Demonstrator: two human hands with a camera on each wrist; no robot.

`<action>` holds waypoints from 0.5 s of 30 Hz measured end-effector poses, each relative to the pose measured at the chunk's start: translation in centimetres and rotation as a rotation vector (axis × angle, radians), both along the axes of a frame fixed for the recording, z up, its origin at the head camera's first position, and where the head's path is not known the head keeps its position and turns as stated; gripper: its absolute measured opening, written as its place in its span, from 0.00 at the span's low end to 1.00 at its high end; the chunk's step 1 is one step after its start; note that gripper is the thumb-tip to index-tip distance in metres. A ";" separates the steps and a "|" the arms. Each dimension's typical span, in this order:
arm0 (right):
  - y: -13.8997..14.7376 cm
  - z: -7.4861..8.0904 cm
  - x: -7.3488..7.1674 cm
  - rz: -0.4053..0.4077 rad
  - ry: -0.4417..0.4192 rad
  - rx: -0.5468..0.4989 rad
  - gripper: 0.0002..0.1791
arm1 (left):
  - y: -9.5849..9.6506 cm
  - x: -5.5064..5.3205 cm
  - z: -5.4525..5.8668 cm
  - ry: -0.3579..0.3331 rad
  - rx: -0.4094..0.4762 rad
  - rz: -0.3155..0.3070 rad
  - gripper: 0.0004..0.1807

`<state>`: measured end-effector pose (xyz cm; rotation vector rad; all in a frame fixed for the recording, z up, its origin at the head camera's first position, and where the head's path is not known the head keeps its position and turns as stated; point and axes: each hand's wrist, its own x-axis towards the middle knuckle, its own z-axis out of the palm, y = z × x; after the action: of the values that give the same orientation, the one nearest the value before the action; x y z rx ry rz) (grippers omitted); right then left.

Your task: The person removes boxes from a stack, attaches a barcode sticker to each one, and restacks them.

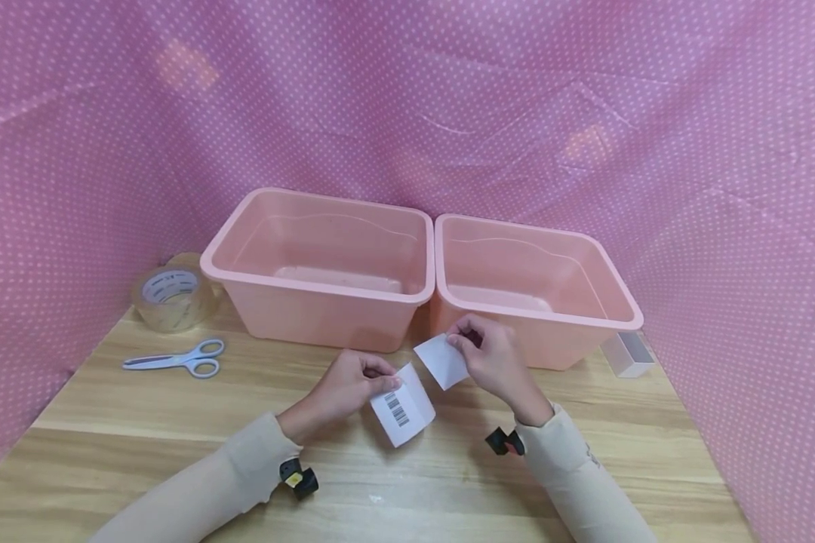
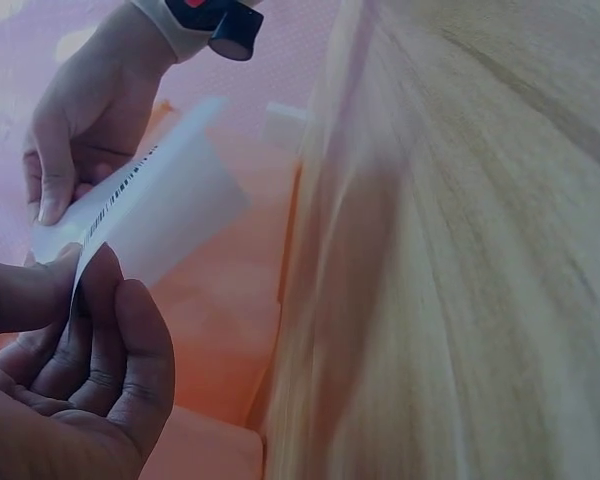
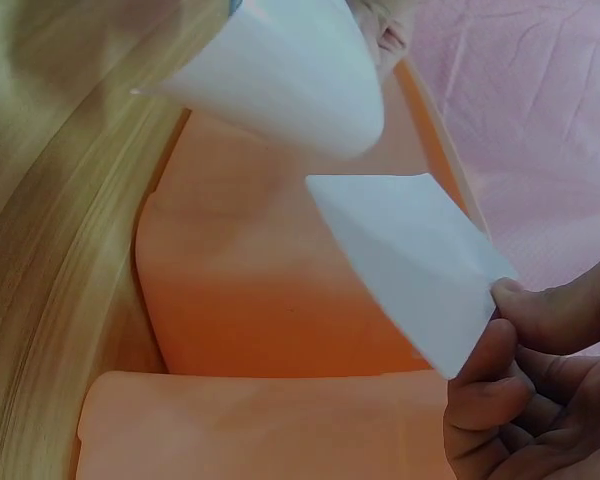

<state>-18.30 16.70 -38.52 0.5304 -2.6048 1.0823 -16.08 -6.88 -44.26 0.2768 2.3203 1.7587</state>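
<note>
My left hand [image 1: 346, 388] pinches a white barcode label [image 1: 417, 415] between thumb and fingers, above the wooden table. The label's free part bends, and its printed bars face up in the head view. To the right, my right hand [image 1: 496, 362] pinches a smaller, four-cornered piece of white paper [image 1: 441, 362] by one corner. In the right wrist view this paper piece [image 3: 410, 260] hangs apart from the curved label [image 3: 290, 80]. Both hands are in front of two pink plastic bins, and the left wrist view shows the label [image 2: 180, 200] held by its edge.
The left pink bin [image 1: 333, 313] and right pink bin [image 1: 584, 343] stand side by side at the back. A clear tape roll [image 1: 176, 315] and light-blue scissors [image 1: 176, 361] lie at left on the table [image 1: 122, 437]. Beside the right bin is a small white box [image 1: 628, 356].
</note>
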 end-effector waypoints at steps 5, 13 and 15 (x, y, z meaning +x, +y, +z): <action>0.0 0.1 0.0 -0.001 0.003 -0.011 0.04 | -0.1 -0.1 -0.5 -0.023 -0.017 -0.073 0.07; -0.1 0.1 0.1 -0.001 0.006 -0.031 0.04 | -0.3 0.3 -1.1 -0.100 -0.103 -0.212 0.07; -0.1 0.1 0.1 0.005 0.005 -0.037 0.04 | -0.3 0.4 -1.1 -0.108 -0.120 -0.227 0.07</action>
<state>-18.19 16.65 -38.39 0.5304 -2.5747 1.1273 -15.70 -7.13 -45.33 0.3975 2.2096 1.4850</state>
